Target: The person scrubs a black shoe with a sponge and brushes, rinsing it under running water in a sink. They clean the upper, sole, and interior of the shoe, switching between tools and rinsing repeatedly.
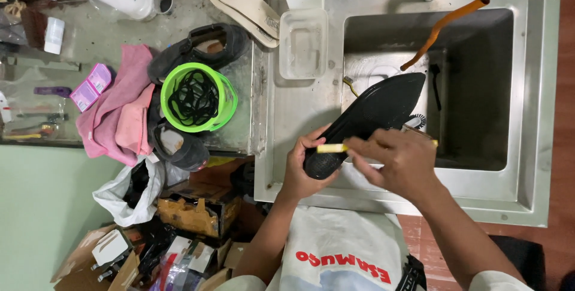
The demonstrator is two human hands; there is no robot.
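A black insole [365, 117] is gripped at its near end by the left hand [301, 168], fingers wrapped around the heel, over the steel sink [527, 87]. A yellow brush [333, 148] is pinched in the closed fingers of the right hand [398, 160] and laid across that heel. The insole's long axis is slanted away to the right, toward the orange hose [440, 30].

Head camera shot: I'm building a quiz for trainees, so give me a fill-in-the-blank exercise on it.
1. The left hand grips a black ____ over the steel sink.
2. The right hand holds a brush with a ____ handle.
3. Black laces lie in a ____ bowl.
4. An ____ hose hangs into the sink.

Missing words: insole; yellow; green; orange
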